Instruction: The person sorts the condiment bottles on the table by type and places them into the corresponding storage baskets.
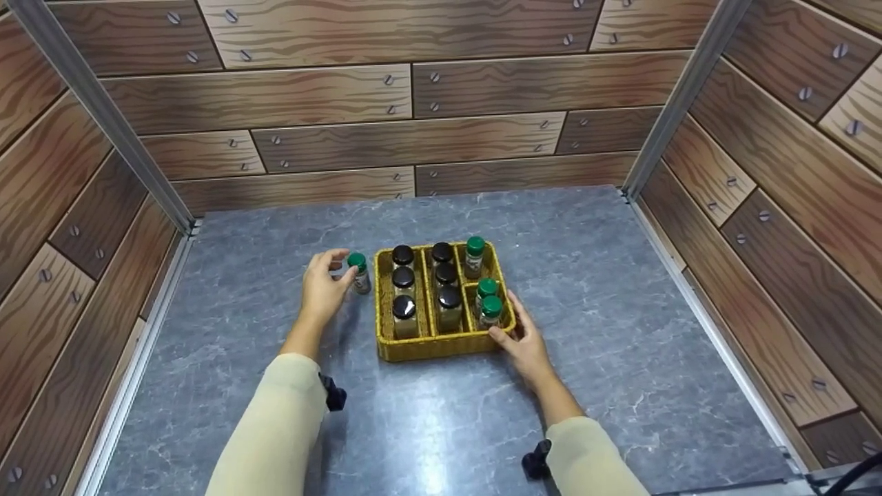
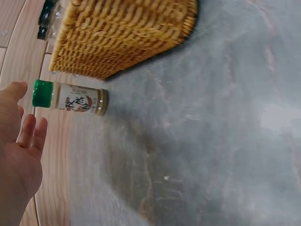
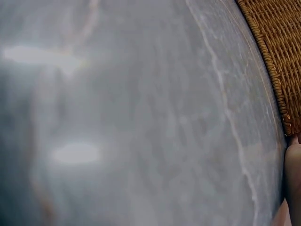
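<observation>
A spice jar with a green cap and a printed label stands upright on the table, just left of a yellow-brown wicker basket. My left hand is around its cap, thumb and fingers spread; in the left wrist view a gap shows between the fingers and the green cap. With thumb at the front and fingers along the right side, my right hand holds the basket's front right corner. Only a bit of that thumb shows in the right wrist view.
Black-capped jars fill rows in the basket's left and middle compartments. Its right column holds a green-capped jar at the back and two more in front. Wood-patterned walls enclose the grey marbled table.
</observation>
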The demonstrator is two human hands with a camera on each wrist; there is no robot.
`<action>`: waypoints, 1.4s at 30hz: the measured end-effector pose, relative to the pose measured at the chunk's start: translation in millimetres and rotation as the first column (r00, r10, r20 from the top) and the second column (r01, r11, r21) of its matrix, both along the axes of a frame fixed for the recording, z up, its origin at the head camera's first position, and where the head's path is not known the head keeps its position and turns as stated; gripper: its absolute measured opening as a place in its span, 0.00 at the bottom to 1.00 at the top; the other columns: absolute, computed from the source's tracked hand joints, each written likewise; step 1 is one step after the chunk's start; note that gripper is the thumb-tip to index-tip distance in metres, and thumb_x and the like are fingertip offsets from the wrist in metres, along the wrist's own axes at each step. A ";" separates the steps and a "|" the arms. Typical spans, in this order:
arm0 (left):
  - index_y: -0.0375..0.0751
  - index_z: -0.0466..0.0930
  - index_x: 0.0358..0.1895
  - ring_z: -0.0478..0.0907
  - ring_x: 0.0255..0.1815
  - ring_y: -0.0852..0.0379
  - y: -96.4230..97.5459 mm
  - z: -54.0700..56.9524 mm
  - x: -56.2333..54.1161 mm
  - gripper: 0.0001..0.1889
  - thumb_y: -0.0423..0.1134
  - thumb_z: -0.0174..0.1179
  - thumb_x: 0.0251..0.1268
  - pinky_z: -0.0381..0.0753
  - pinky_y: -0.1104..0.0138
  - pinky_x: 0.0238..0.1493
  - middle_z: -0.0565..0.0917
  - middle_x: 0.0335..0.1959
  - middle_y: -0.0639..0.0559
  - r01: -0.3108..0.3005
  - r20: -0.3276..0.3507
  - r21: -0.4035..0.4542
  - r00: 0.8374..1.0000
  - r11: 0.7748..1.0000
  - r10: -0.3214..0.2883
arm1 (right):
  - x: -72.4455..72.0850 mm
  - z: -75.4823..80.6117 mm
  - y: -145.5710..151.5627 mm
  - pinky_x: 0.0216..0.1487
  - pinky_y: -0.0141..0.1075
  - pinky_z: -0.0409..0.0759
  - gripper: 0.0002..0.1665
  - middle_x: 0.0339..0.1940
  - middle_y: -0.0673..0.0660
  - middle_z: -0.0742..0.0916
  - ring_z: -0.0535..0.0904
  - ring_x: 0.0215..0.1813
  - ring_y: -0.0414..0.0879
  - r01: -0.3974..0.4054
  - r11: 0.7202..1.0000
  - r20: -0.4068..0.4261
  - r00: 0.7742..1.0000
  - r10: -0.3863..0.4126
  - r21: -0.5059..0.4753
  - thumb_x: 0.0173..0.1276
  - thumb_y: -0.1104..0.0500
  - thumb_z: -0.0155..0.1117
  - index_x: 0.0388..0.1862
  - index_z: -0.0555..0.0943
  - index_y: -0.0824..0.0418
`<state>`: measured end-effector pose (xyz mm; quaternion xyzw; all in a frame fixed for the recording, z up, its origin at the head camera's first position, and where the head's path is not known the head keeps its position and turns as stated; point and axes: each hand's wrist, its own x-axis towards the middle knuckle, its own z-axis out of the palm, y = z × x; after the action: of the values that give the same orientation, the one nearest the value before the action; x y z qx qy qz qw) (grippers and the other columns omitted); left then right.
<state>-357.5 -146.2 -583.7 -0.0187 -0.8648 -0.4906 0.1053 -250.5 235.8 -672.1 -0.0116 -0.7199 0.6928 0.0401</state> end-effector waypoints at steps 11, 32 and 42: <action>0.36 0.81 0.69 0.78 0.72 0.35 6.0 12.7 -11.3 0.23 0.36 0.70 0.75 0.84 0.47 0.71 0.78 0.72 0.35 0.075 0.027 -0.107 0.997 0.991 -0.073 | 0.2 0.5 1.0 0.89 0.54 0.59 0.50 0.91 0.60 0.62 0.62 0.88 0.59 -0.017 1.000 0.004 1.000 0.017 -0.021 0.78 0.65 0.69 0.91 0.57 0.47; 0.40 0.80 0.72 0.83 0.69 0.36 11.2 9.8 -18.1 0.24 0.39 0.68 0.78 0.84 0.47 0.70 0.84 0.69 0.34 0.108 0.173 -0.261 0.983 0.959 -0.064 | 1.7 2.7 0.1 0.89 0.54 0.57 0.51 0.91 0.60 0.62 0.61 0.88 0.58 -0.007 1.000 0.014 1.000 0.007 -0.029 0.77 0.64 0.71 0.91 0.58 0.47; 0.36 0.84 0.66 0.87 0.62 0.38 9.6 7.1 -16.3 0.23 0.38 0.74 0.71 0.86 0.48 0.66 0.89 0.62 0.35 0.067 0.077 -0.294 0.996 0.954 -0.046 | 2.0 1.8 0.1 0.89 0.54 0.58 0.50 0.91 0.60 0.61 0.61 0.88 0.58 -0.017 0.999 0.009 1.000 0.017 -0.028 0.77 0.65 0.70 0.91 0.57 0.49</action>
<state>-373.8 -136.6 -576.5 -0.0421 -0.9307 -0.3588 0.0574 -248.5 235.9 -670.3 -0.0092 -0.7104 0.7030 0.0307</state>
